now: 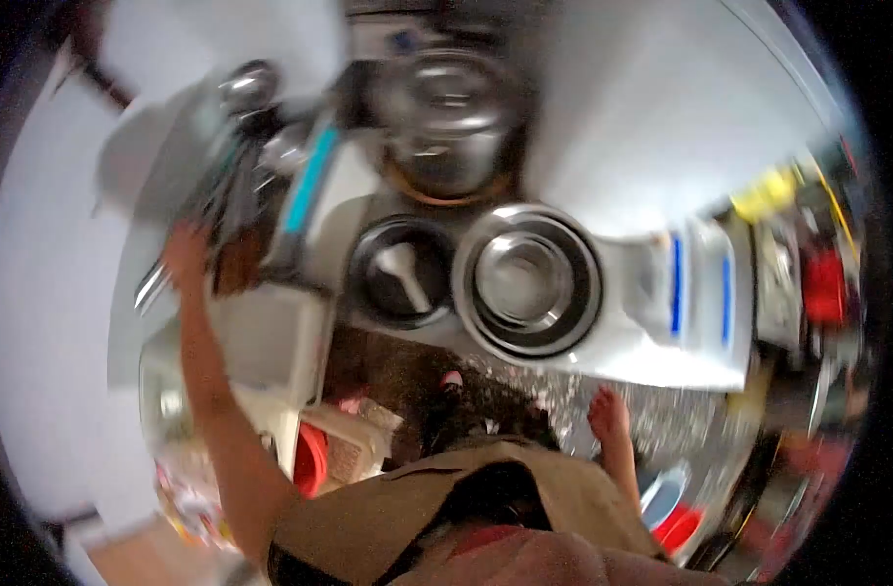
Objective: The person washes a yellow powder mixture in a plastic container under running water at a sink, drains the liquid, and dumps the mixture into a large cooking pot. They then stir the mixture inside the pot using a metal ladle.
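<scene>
My left hand (185,252) reaches out to the far left, beside a cluster of dark-handled utensils (236,200) with shiny metal ends. A bright metal strip (153,288) lies right by its fingers; blur hides whether the hand grips it. My right hand (607,410) hangs low at my side, near the counter's front edge, its fingers too smeared to read. In the middle stands a black pan (373,283) with a pale, spoon-like utensil (402,273) in it. Right of it, a smaller steel bowl (519,278) sits inside a larger one (476,322).
A lidded steel pot (446,122) stands at the back. White containers with blue stripes (700,293) are on the right. Below my left arm are a pale plastic bin (256,332) and a red container (311,459). Speckled floor (661,430) shows at the lower right.
</scene>
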Demonstrator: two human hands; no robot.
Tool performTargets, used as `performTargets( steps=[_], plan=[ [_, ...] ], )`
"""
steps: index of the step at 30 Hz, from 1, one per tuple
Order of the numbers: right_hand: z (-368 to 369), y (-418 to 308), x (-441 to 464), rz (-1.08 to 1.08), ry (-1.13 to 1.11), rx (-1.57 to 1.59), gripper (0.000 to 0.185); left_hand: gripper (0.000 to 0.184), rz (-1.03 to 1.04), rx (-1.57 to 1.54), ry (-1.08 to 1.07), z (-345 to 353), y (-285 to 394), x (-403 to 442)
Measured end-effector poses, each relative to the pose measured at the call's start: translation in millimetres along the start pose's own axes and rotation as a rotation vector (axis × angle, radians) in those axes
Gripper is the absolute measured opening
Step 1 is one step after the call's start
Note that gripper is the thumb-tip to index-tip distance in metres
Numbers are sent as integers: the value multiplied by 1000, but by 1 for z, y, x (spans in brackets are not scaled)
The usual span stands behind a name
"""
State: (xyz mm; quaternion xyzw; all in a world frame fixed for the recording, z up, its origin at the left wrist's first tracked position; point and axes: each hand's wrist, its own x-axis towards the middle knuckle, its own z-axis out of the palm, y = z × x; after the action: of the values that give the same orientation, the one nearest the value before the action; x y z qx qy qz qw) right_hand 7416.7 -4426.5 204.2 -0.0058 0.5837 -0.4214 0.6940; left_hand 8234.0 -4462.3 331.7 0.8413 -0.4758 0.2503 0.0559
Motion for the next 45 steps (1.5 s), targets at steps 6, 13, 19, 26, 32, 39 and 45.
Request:
performTargets(
  steps=[6,13,19,26,32,39,45],
  plan=[
    [-25,-7,-4,-46,155,171,20,36,156,-300,332,-139,79,-68],
    [-123,-64,-37,-198,142,217,11,33,825,-523,130,-249,381,-171],
    [-257,-160,-50,-537,-282,-163,24,30,1335,-1028,-38,-272,704,-315],
    [-378,-314,-90,-752,-370,-118,47,71,1006,-1305,-801,-419,976,-461],
    [-520,-421,-49,-939,-14,351,23,66,1391,-1359,-755,-473,1186,-555],
    [-818,-488,-73,-834,1053,668,23,26,1831,-1481,-845,-563,1449,-707],
    [-931,-436,-179,-612,1573,321,25,23,2440,-1476,-775,-696,1584,-854]
  ],
)
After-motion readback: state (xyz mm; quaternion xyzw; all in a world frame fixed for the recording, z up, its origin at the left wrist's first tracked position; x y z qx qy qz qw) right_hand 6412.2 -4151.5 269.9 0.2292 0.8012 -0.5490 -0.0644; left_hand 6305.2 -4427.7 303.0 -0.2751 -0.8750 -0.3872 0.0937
